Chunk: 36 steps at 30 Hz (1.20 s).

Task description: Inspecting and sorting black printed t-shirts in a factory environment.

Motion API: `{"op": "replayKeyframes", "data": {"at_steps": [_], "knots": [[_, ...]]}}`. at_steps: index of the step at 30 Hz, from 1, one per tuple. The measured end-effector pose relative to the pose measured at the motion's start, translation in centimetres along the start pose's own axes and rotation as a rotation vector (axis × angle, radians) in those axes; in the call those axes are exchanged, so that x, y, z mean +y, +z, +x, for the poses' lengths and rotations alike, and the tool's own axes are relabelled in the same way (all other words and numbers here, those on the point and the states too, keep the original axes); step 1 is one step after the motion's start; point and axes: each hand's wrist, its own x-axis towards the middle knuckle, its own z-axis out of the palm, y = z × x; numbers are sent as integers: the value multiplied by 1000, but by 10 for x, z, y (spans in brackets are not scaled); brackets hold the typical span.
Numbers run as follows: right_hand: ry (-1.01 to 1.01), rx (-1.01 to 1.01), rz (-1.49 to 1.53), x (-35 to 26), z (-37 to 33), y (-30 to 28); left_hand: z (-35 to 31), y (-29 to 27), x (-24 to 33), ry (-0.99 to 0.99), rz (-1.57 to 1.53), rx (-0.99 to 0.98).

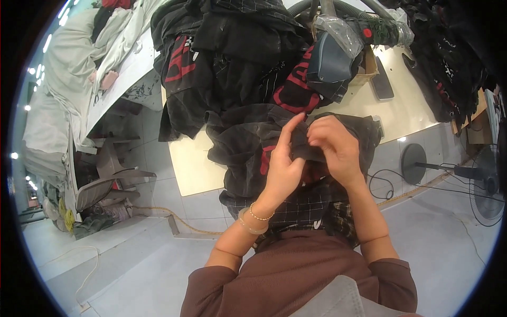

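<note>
A black garment (240,134) with red lettering lies bunched on the near edge of the pale table and hangs over my lap. Above it, my left hand (285,169) has its index finger stretched out and its thumb apart, with no object visible between them; its other fingers are mostly hidden. Close on its right, my right hand (338,148) has its fingers curled together toward the left fingertips. Whatever those curled fingers may hold is too small or hidden to make out. A checked black cloth (296,208) shows below the wrists.
More black garments (227,58) are heaped at the far left of the table (198,166). A dark blue machine head (330,58) wrapped in clear plastic stands beyond my hands. A dark phone-like slab (382,79) lies right of it. A fan (483,179) stands at right, a chair (108,179) at left.
</note>
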Motion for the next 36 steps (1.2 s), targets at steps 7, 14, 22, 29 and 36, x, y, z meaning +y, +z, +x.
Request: {"op": "replayKeyframes", "data": {"at_steps": [7, 14, 22, 29, 36], "knots": [[217, 30, 74, -5, 11, -12, 8, 3, -2, 53, -89, -13], [86, -222, -18, -4, 10, -14, 5, -1, 3, -41, -59, -19], [70, -168, 4, -2, 9, -13, 4, -2, 12, -96, -90, -22], [-25, -55, -109, 1, 6, 5, 6, -6, 5, -47, 5, -33], [168, 35, 98, 6, 2, 1, 4, -29, 53, -171, 413, -231]]}}
